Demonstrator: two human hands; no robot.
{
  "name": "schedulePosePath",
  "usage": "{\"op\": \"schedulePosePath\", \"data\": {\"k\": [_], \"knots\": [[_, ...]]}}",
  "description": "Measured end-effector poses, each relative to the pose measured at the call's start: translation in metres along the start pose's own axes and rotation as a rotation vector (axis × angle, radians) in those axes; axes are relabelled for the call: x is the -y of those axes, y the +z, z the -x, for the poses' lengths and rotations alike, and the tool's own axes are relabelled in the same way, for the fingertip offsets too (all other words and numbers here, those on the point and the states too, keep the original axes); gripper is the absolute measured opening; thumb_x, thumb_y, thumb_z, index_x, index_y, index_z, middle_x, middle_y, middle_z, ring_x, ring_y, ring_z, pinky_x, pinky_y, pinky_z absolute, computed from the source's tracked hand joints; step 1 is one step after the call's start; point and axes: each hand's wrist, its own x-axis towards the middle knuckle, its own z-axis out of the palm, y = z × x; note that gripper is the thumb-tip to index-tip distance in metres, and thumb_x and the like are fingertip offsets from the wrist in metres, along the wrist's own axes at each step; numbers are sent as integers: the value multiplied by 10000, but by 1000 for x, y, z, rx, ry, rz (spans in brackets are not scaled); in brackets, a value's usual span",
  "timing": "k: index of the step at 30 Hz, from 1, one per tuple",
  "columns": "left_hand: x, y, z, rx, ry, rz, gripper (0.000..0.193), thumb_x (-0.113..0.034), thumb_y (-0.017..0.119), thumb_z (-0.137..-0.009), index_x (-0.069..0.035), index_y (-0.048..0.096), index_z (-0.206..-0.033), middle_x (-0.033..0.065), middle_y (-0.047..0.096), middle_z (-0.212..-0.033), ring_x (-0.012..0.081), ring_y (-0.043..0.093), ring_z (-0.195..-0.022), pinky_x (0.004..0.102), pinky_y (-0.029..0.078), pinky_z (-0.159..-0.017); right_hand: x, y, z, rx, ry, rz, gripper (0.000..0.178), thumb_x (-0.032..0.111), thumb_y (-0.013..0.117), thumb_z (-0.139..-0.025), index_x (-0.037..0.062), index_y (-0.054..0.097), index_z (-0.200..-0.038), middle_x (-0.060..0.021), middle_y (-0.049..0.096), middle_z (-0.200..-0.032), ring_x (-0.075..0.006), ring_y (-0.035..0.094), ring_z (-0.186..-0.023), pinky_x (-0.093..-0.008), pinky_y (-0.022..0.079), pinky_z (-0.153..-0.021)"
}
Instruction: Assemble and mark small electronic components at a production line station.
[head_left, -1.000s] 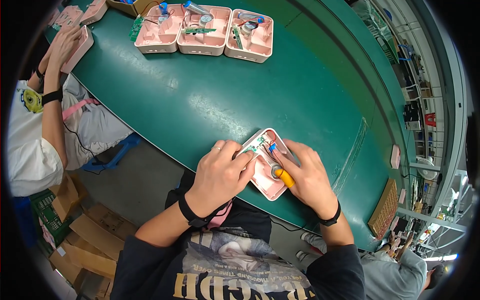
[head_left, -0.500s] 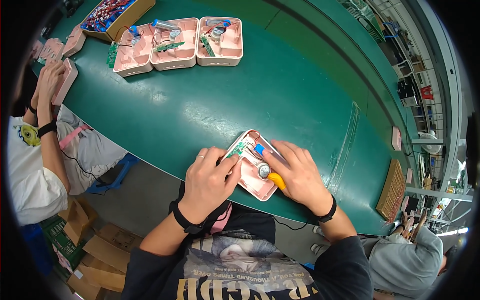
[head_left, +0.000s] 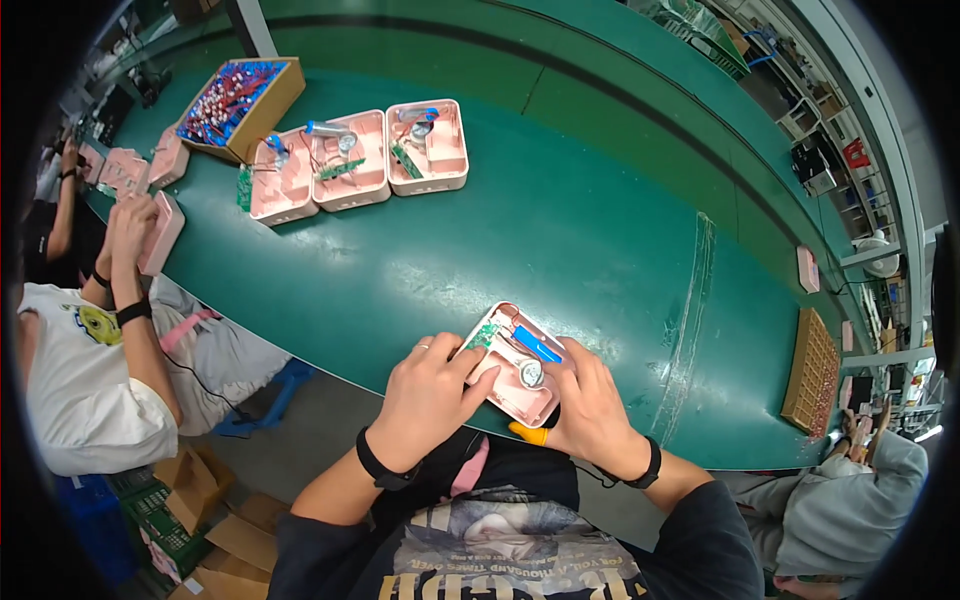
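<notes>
A shallow pink plastic housing (head_left: 520,408) sits tilted at the near edge of the green table, between my hands. My left hand (head_left: 425,400) grips its left side, fingers by a green circuit board (head_left: 485,336) and thumb over the rim. My right hand (head_left: 597,415) holds the right side, its fingers curled at the wall. A yellow cover (head_left: 528,433) on the right thumb shows at the housing's near end. Inside, a blue cylindrical battery (head_left: 537,344) lies along the right wall, with a round silver part (head_left: 530,373) beside it. Thin wires run near the far end.
Three pink housings (head_left: 352,190) with boards, batteries and wires stand far left, beside a cardboard box (head_left: 285,95) of blue batteries. A co-worker's hands (head_left: 130,228) hold another housing at the left. A brown divided tray (head_left: 806,375) is at the right edge. Cartons (head_left: 255,545) lie lower left.
The right thumb has moved from inside the housing to its near end, and the right fingers have drawn back. The battery now shows in full along the wall. The whole view has shifted.
</notes>
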Motion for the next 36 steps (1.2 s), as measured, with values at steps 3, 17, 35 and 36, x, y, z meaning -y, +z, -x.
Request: {"op": "schedulePosePath", "data": {"k": [3, 17, 35, 36], "knots": [[9, -22, -25, 196, 7, 273, 185, -174, 807, -948, -16, 804, -1044, 117, 726, -1070, 303, 730, -913, 412, 593, -769, -8, -3, -2, -43, 22, -45, 862, 429, 1025, -657, 17, 608, -1289, -361, 492, -1512, -529, 600, -1302, -529, 536, -1055], [64, -2, -137, 61, -50, -229, 677, -262, 791, -947, 59, 511, -1473, 275, 607, -1360, 481, 622, -1230, 537, 544, -989, -252, -107, -148, -346, 512, 31, 720, 553, 842, -847, -42, 682, -1219, -253, 665, -1329, -424, 637, -1263, -449, 536, -1065], [34, -20, 0, -47, 70, 88, 222, -158, 812, -926, -39, 721, -1090, 126, 697, -1281, 366, 660, -1219, 455, 546, -1018, -56, -65, -78, 54, -447, -127, 510, 240, 885, -877, 96, 704, -1331, -130, 640, -1411, -374, 612, -1290, -443, 500, -1110], [31, -20, -2, -35, 65, 91, 222, -158, 812, -926, -39, 721, -1090, 126, 697, -1281, 366, 660, -1219, 455, 546, -1018, -45, -56, -77, 58, -437, -135, 510, 240, 885, -877, 96, 704, -1331, -130, 640, -1411, -374, 612, -1290, -443, 500, -1110]]}}
